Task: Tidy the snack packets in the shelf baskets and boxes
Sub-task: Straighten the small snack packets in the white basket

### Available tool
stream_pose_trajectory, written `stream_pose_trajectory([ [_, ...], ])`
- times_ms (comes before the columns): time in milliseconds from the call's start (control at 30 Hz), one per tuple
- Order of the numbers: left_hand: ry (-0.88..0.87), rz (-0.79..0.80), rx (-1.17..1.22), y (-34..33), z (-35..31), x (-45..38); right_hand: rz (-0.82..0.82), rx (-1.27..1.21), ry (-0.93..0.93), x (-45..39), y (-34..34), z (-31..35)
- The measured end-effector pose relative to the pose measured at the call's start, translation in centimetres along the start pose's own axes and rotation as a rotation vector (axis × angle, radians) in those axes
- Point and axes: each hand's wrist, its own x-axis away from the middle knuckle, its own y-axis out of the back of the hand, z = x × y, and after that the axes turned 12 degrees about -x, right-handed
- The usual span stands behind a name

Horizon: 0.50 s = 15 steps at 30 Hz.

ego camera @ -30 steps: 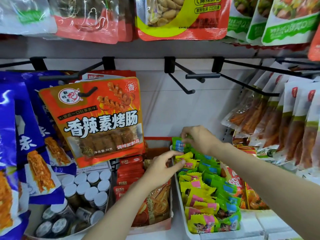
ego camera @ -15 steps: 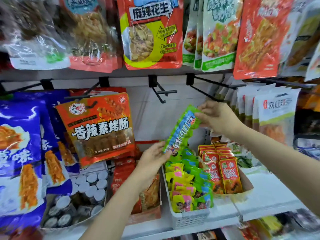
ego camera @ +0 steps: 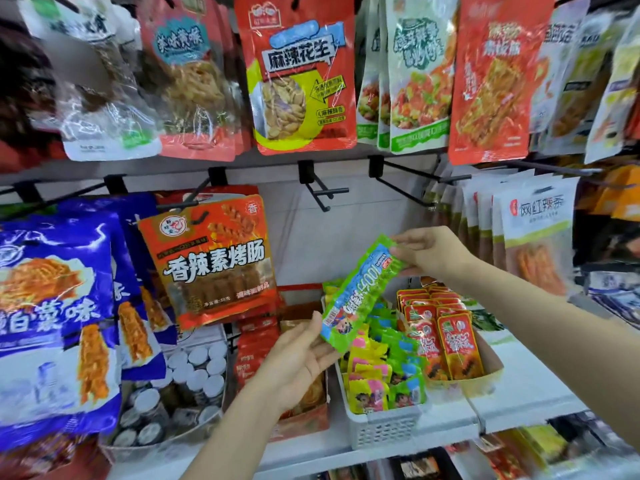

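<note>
Here my right hand point(ego camera: 429, 252) pinches the upper end of a long green packet point(ego camera: 360, 292) between thumb and fingertips, while my left hand point(ego camera: 298, 362) lies open under its lower end, straight fingers touching the edge. The packet slants in the air above a white basket point(ego camera: 381, 426) full of small yellow, pink and green packets point(ego camera: 381, 379). Just right of the basket I see a cardboard box point(ego camera: 491, 363) of red packets point(ego camera: 446, 336) standing upright. Left of my wrist, an orange bag point(ego camera: 214, 261) hangs from a hook.
</note>
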Motion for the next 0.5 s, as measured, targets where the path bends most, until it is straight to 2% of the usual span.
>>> stream_pose_trajectory([
  [133,0.150,0.236,0.236,-0.8,-0.4,0.8,0.021,-0.161,-0.018,-0.2,-0.4,-0.3],
  [267,0.134,0.282,0.292,-1.7,-0.5,1.3,0.026,-0.348,-0.025,-0.3,-0.7,-0.6],
  [333,0.057,0.232,0.183,-2.0,-0.3,1.2,0.038,-0.348,-0.056,-0.4,-0.5,-0.7],
  [500,-0.253,-0.039,-0.375,-2.2,0.1,1.0,0.175,-0.327,-0.221,-0.2,0.3,-0.3],
])
